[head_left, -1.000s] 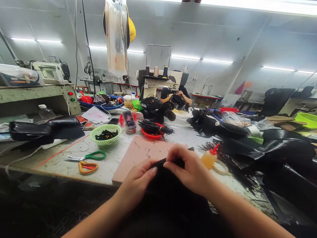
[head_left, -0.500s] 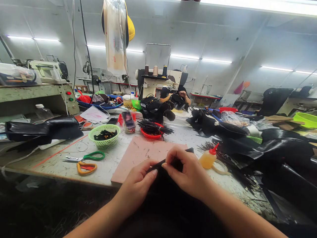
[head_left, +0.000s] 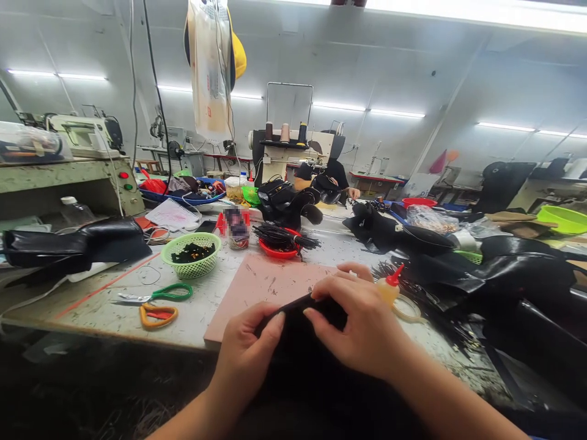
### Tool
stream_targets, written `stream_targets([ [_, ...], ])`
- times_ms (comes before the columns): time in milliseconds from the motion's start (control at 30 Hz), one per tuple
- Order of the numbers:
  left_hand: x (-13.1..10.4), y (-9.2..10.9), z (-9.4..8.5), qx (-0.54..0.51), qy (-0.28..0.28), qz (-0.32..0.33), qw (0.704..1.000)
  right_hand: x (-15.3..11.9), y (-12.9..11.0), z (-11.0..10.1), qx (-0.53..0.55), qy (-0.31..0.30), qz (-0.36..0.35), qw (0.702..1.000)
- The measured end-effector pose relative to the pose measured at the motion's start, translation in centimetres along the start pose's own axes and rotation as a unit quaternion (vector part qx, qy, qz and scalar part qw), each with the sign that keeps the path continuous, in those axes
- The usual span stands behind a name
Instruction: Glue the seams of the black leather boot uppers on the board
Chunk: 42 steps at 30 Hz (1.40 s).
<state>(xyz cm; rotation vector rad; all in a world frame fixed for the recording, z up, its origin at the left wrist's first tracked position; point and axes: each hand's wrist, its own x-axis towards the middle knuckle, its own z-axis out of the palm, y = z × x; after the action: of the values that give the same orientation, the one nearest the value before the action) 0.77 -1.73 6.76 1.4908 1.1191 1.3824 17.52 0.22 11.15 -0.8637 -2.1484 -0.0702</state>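
A dark piece of black material (head_left: 293, 348) hangs in front of me at the table's near edge, its folded upper edge running between my hands. My left hand (head_left: 250, 348) pinches that edge, thumb on top. Further right, my right hand (head_left: 362, 321) grips the same edge with its fingers over the far side and the thumb on the near side. Behind the hands lies a pink board (head_left: 266, 284). Just past the right hand stands a glue bottle (head_left: 389, 287) with a red nozzle, partly covered by the fingers. The material's lower part is lost in shadow.
Green-handled scissors (head_left: 172, 292) and an orange-handled tool (head_left: 158, 316) lie left. A green basket (head_left: 190, 269) and a red bowl (head_left: 279, 249) with black strips stand behind. Black leather pieces (head_left: 518, 269) crowd the right. A person (head_left: 337, 174) sits at a sewing machine (head_left: 298, 150) opposite.
My right hand has opened its pinch somewhat and moved a little right along the edge, fingers reaching further over. My left hand has shifted slightly left. The person opposite has lowered a hand.
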Motion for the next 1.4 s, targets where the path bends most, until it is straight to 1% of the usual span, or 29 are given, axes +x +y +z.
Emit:
stream_targets([
  [167,-0.2,-0.3,0.2,-0.013,0.022,-0.002,1.0,0.0,0.2,-0.4,0.009,-0.025,0.03,0.999],
  [400,-0.4,-0.2,0.0,-0.024,-0.001,-0.04,0.999,0.2,0.3,-0.4,0.037,-0.049,0.054,0.997],
  [500,-0.3,-0.2,-0.3,-0.027,-0.008,-0.04,0.999,0.2,0.3,-0.5,0.036,-0.054,0.058,0.996],
  [567,0.0,0.2,-0.7,-0.02,-0.042,-0.039,0.998,0.1,0.3,-0.5,0.029,-0.06,0.06,0.996],
  [600,0.2,0.5,-0.9,-0.016,-0.074,-0.04,0.996,0.0,0.2,-0.5,0.024,-0.067,0.059,0.996],
  [700,1.1,1.9,-1.7,0.012,-0.203,-0.065,0.977,-0.2,-0.2,-0.3,0.012,-0.093,0.058,0.994],
  [733,1.4,2.3,-1.9,0.044,-0.234,-0.069,0.969,-0.2,-0.3,-0.2,0.008,-0.102,0.057,0.993],
  [800,1.9,3.2,-2.1,0.14,-0.266,-0.056,0.952,-0.3,-0.5,-0.1,0.002,-0.117,0.052,0.992],
  [867,2.2,3.7,-2.1,0.233,-0.272,-0.026,0.933,-0.2,-0.5,-0.3,0.008,-0.132,0.049,0.99],
  [900,2.3,3.8,-2.0,0.26,-0.274,-0.015,0.926,-0.2,-0.5,-0.5,0.016,-0.143,0.047,0.988],
  [967,2.3,3.8,-1.9,0.282,-0.275,-0.009,0.919,-0.1,-0.3,-0.8,0.035,-0.171,0.05,0.983],
  [1033,2.3,3.6,-1.9,0.281,-0.272,-0.006,0.92,0.1,-0.2,-1.1,0.041,-0.194,0.053,0.979],
  [1067,2.3,3.5,-1.9,0.276,-0.272,-0.006,0.922,0.1,-0.1,-1.2,0.038,-0.195,0.056,0.979],
  [1267,2.1,3.1,-2.2,0.22,-0.275,-0.008,0.936,0.3,0.2,-0.8,0.024,-0.14,0.057,0.988],
  [1400,2.5,3.4,-2.2,0.209,-0.29,-0.022,0.934,0.1,-0.1,-0.3,0.022,-0.132,0.059,0.989],
])
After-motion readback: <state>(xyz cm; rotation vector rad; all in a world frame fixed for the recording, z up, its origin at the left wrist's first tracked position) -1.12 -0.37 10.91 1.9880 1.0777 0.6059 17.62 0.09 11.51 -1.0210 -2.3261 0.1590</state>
